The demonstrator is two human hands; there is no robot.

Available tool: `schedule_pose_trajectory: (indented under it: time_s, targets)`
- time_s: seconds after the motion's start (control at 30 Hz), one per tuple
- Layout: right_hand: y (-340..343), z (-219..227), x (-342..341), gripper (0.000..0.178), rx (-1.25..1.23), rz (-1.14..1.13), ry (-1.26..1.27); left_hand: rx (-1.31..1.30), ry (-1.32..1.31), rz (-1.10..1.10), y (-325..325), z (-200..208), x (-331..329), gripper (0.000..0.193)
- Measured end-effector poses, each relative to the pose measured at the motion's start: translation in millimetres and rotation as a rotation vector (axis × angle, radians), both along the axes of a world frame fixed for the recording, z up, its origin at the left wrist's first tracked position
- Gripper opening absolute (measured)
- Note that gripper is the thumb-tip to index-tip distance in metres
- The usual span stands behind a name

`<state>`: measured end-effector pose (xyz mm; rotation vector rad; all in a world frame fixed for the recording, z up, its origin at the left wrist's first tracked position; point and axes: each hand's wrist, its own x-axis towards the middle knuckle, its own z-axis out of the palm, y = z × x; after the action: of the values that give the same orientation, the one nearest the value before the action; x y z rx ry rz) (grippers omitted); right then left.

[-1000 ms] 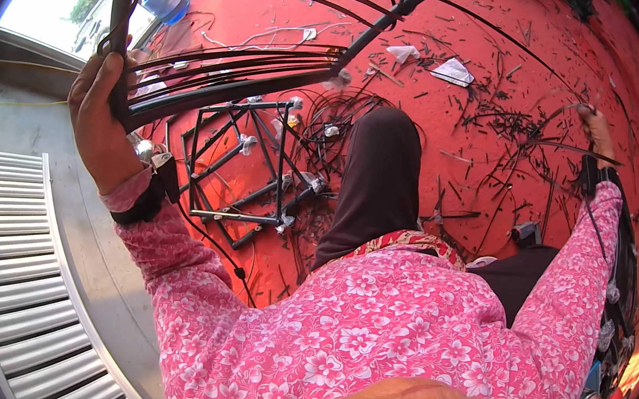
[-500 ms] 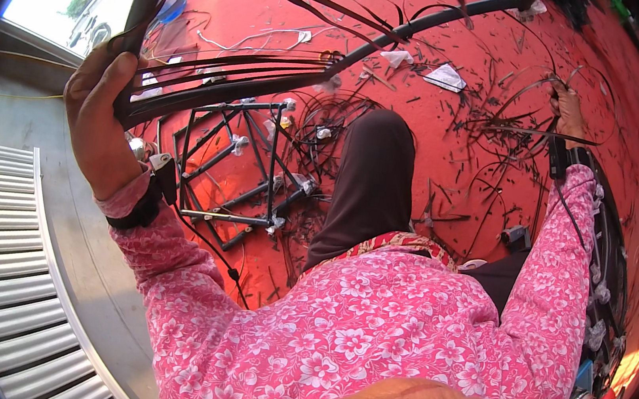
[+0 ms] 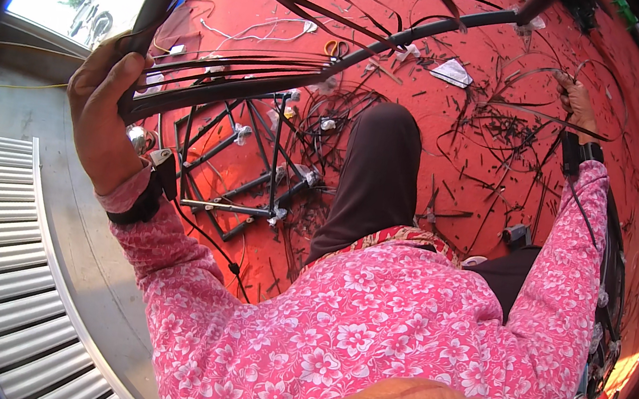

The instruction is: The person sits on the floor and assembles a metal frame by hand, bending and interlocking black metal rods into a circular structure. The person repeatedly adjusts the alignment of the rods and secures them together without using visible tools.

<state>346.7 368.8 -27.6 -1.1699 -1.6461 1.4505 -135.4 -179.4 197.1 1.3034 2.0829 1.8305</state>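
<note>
At the upper left, my left hand (image 3: pixel 103 113) is closed round the corner of a dark tubular frame (image 3: pixel 228 95), thumb pressed on the near side. Several flat dark brown strips (image 3: pixel 252 64) run stretched along the frame, and more cross it higher up. Out to the right, my right hand (image 3: pixel 578 104) is closed with its fingers pinched on a long dark strip (image 3: pixel 534 112), which curls in loops around the hand. Beyond the upper picture edge the rest of the frame is cut off.
On the red floor lie smaller dark frames (image 3: pixel 275 154), orange-handled scissors (image 3: pixel 336 47), a folded white paper (image 3: pixel 452 72) and many strip scraps. A silver slatted rack (image 3: pixel 7 241) stands at the left. My raised knee (image 3: pixel 380 159) is between my arms.
My right hand has moved slightly outward and away, still pinching the strip. The left hand keeps its hold on the frame, and the scissors now show more clearly beside the tube.
</note>
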Motion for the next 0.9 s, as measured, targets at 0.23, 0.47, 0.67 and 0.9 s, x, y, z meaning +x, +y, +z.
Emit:
schedule_pose_trajectory:
  time_s: [0.23, 0.47, 0.67, 0.9]
  targets:
    - [46.4, -59.1, 83.5, 0.020, -0.022, 0.232, -0.919, -0.040, 0.009, -0.039, 5.3, -2.8, 0.1, 0.036]
    - [65.3, -4.0, 135.3, 0.017, -0.096, 0.302, -1.112, -0.148, 0.036, -0.126, 11.3, 1.6, 5.7, 0.041]
    - [17.9, 95.0, 15.4, 0.019, 0.458, 0.398, -1.064, -0.247, 0.063, -0.211, 19.2, 5.8, 2.0, 0.045]
    - [-38.7, 153.7, -104.0, 0.022, 0.763, 0.663, -0.990, -0.256, 0.032, -0.329, 13.7, 14.0, -16.1, 0.051]
